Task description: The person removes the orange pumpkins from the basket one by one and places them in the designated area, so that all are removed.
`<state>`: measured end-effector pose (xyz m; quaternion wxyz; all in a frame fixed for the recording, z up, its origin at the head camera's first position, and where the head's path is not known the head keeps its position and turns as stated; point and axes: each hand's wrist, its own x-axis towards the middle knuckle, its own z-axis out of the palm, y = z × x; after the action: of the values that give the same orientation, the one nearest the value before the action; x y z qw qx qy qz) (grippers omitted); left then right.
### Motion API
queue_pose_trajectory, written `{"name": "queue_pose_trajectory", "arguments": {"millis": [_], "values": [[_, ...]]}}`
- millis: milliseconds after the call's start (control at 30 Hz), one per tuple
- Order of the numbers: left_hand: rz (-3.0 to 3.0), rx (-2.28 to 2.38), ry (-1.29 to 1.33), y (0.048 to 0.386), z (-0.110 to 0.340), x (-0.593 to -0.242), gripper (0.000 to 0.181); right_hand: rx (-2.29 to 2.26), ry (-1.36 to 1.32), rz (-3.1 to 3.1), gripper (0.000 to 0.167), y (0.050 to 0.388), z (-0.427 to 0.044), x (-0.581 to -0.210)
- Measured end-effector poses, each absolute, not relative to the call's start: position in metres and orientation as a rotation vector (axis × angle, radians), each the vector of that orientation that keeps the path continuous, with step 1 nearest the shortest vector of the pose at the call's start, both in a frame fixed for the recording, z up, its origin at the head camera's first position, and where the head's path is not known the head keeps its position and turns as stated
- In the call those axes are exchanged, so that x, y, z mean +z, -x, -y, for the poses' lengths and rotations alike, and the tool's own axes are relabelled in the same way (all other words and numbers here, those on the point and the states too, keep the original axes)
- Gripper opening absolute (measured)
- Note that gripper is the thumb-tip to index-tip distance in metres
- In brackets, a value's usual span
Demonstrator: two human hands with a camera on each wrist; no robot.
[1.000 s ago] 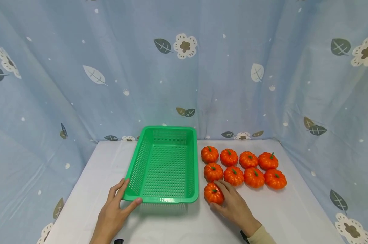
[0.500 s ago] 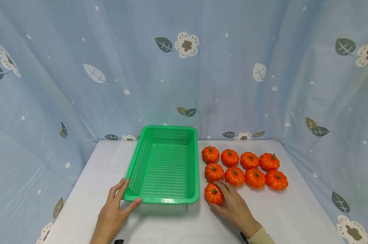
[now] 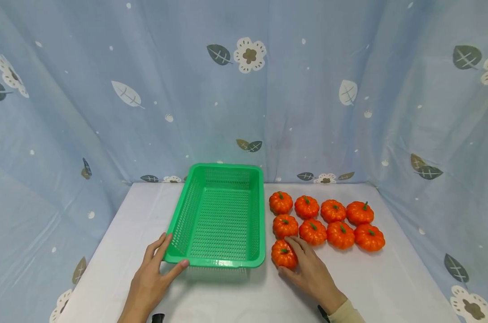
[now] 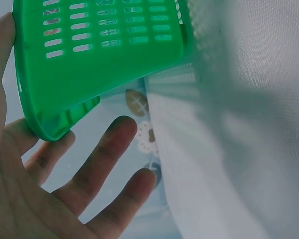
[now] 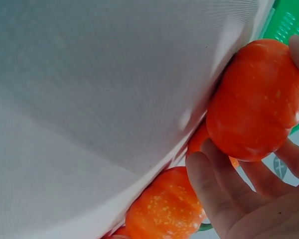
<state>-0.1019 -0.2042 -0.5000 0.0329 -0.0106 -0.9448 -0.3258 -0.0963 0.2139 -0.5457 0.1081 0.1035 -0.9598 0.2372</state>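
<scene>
A green plastic basket [image 3: 264, 215] with perforated walls stands left of several small orange toy pumpkins. My left hand [image 3: 151, 282] touches its near left corner, thumb at the front rim and fingertips at the side. In the left wrist view the fingers [image 4: 99, 159] are spread and fairly straight around the basket corner [image 4: 45, 122]. The nearest pumpkin [image 3: 283, 255] sits on the white table right of the basket. My right hand [image 3: 308, 276] holds this pumpkin from the right, thumb in front and fingers behind. The right wrist view shows the pumpkin [image 5: 256, 99] between thumb and fingers.
Behind the held pumpkin, more pumpkins stand in two rows, including one [image 3: 285, 226] directly behind it and one [image 3: 369, 237] at the right end. A blue patterned curtain [image 3: 179, 89] encloses the white table [image 3: 219, 300] at back and sides.
The whole scene shifts slightly in the head view as the camera turns. Both hands keep their places at the basket corner and the pumpkin.
</scene>
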Motion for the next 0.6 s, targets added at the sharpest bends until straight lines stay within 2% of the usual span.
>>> {"name": "queue_pose_trajectory", "arguments": {"millis": [167, 300, 433, 600], "values": [[2.923, -0.972, 0.041, 0.101, 0.205, -0.499, 0.090, 0.717, -0.257, 2.874, 0.088, 0.094, -0.213, -0.541], [2.917, -0.920, 0.087, 0.102, 0.208, -0.496, 0.090, 0.714, -0.276, 2.841, 0.080, 0.093, -0.220, -0.532], [2.929, -0.805, 0.158, 0.102, 0.211, -0.489, 0.090, 0.716, -0.283, 2.710, 0.068, 0.095, -0.239, -0.519], [2.908, -0.627, 0.298, 0.105, 0.218, -0.478, 0.079, 0.667, -0.229, 2.598, 0.066, 0.106, -0.276, -0.508]]}}
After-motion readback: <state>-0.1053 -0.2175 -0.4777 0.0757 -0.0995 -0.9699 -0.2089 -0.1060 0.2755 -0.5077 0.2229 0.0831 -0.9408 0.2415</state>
